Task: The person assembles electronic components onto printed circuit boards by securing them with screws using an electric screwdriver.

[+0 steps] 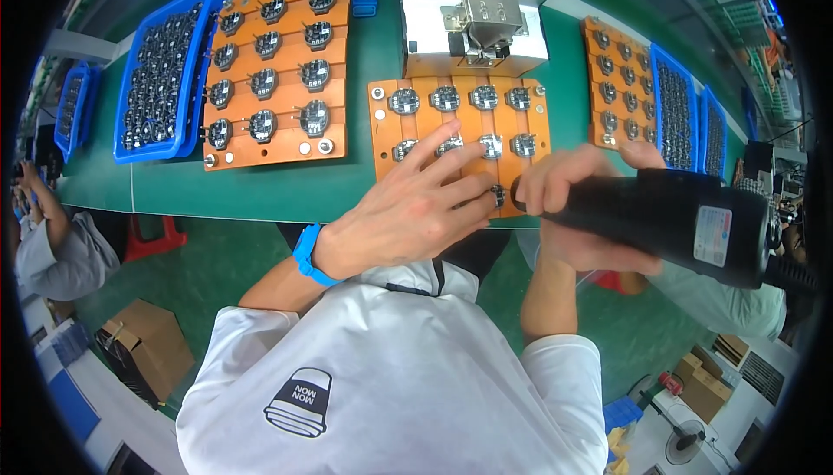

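Observation:
An orange fixture board (460, 119) with rows of small round metal parts lies on the green bench in front of me. My left hand (408, 210) rests flat on its near edge, fingers spread, fingertips steadying a small round part (498, 194). My right hand (577, 206) grips a black electric screwdriver (668, 219), its tip pointing at that same part on the board's near row. A blue band sits on my left wrist (308, 254).
A second orange board (273, 72) of parts and blue trays (165, 72) lie to the left. A grey machine (477, 15) stands behind the board. Another orange board (616, 76) and blue trays (677, 115) lie right. A seated person (52, 241) is at far left; cardboard boxes (147, 345) are on the floor.

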`<state>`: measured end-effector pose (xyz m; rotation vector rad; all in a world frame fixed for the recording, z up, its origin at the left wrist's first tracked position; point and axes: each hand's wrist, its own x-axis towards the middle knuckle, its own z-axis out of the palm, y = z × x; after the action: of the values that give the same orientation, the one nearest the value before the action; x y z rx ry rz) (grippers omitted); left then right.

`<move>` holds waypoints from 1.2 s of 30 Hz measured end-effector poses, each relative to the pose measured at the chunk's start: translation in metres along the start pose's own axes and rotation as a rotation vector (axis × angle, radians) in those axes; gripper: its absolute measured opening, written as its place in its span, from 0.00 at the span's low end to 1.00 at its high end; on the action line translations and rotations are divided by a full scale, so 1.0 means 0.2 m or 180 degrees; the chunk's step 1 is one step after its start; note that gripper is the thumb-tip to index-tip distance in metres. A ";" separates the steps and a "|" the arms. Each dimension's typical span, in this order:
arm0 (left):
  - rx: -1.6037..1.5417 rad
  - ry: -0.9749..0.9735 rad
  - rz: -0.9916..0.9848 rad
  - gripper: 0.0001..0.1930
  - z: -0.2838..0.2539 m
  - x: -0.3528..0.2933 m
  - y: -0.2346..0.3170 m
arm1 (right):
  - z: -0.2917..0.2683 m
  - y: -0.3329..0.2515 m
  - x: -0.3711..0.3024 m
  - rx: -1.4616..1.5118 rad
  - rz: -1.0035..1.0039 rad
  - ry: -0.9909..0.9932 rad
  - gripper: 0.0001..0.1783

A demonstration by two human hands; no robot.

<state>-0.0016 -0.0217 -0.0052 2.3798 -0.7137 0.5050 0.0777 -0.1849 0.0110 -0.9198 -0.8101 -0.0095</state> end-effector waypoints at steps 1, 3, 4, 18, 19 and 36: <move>-0.0004 0.0002 0.0000 0.10 0.00 0.00 0.00 | 0.00 0.00 0.00 -0.0051 -0.0013 0.0019 0.58; 0.0002 -0.0014 0.0000 0.10 0.00 0.00 0.00 | -0.02 -0.01 0.00 -0.0075 0.0057 -0.0070 0.58; 0.0010 -0.0008 -0.0004 0.10 0.00 0.00 0.00 | -0.02 -0.01 0.01 -0.0089 0.0124 -0.0162 0.57; 0.0117 -0.0040 0.0034 0.11 0.00 -0.02 -0.01 | -0.02 0.09 0.70 0.0089 -0.0832 -0.1368 0.59; 0.0174 -0.0084 0.0021 0.11 0.00 -0.01 -0.01 | 0.02 0.13 0.69 0.0246 -0.0697 -0.0940 0.60; -0.0075 -0.0035 -0.0016 0.12 -0.01 -0.03 -0.02 | 0.11 0.15 0.64 0.0213 -0.0240 -0.0368 0.61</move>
<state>-0.0047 -0.0150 -0.0081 2.3637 -0.7144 0.4792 0.1658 -0.1096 0.0771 -0.8318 -0.9468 0.0049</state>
